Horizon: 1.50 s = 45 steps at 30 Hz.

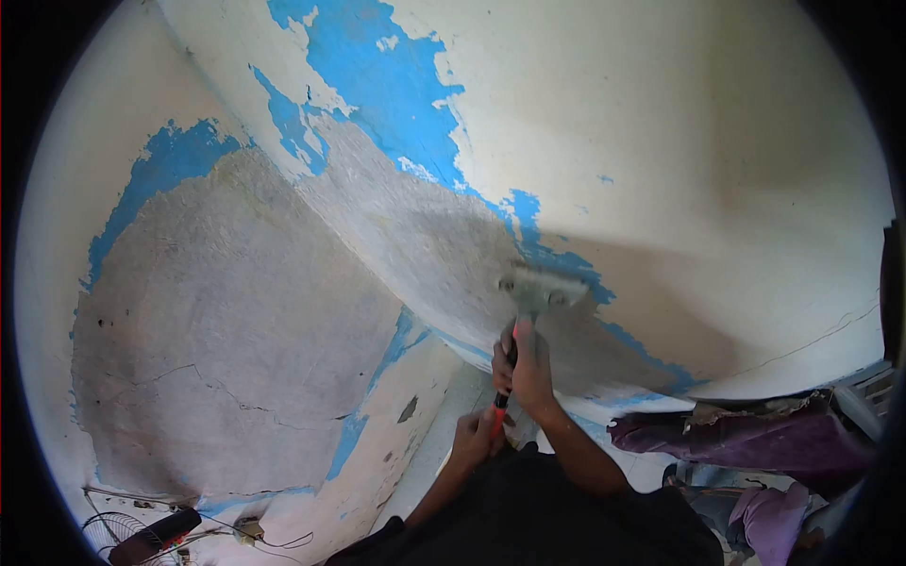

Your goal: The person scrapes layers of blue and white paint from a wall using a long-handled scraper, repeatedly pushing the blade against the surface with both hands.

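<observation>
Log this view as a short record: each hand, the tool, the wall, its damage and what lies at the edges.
right hand: grips the scraper high on its handle, near the head
left hand: grips the handle lower down
tool: wide head slightly blurred, at the border of grey and blue; contact unclear
wall: off-white coat, ragged blue areas, bare grey patches
damage: cracks in the left grey patch
lower right: purple cloth
lower left: loose wires
</observation>
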Motion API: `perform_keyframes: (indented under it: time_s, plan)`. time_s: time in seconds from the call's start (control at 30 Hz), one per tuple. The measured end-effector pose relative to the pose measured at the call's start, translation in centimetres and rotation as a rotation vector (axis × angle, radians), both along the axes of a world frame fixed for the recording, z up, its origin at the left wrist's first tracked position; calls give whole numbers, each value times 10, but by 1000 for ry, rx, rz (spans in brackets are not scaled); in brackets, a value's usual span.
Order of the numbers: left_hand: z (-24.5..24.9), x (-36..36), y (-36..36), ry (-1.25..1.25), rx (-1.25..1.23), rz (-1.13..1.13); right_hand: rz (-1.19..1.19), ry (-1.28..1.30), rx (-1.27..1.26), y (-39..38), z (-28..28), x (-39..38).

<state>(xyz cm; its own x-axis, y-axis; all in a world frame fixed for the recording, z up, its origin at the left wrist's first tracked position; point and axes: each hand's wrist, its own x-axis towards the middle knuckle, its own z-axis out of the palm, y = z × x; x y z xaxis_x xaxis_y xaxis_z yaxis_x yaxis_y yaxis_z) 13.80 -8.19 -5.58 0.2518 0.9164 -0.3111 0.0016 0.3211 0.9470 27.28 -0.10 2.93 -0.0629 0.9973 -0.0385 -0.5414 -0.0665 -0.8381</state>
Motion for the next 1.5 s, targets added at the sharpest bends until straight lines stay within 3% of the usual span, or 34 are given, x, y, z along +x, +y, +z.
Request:
perform_keyframes:
  time_s: [0.07,0.17,0.37,0.5,0.7,0.93,1.17,1.4,1.5]
  plan:
    - [22,6,14,8,82,9,-2,-33,63,7,34,4]
    - [23,6,19,-41,100,-16,-29,13,85,9,35,4]
    - [-16,-14,-7,56,-47,1,4,33,-80,-3,-37,-9]
    - [3,-27,9,126,9,5,29,125,-10,5,-18,-14]
    - [-17,-43,15,157,4,-3,29,192,-33,7,-34,-23]
    - [19,-52,27,215,46,-38,-53,215,-15,12,-9,-29]
    - [-33,-65,32,198,41,-103,-105,235,-147,11,-62,-41]
    - [19,-62,42,276,78,-124,-107,219,-46,13,-11,-36]
    - [1,-68,32,241,78,-100,-101,228,-117,13,-15,-41]
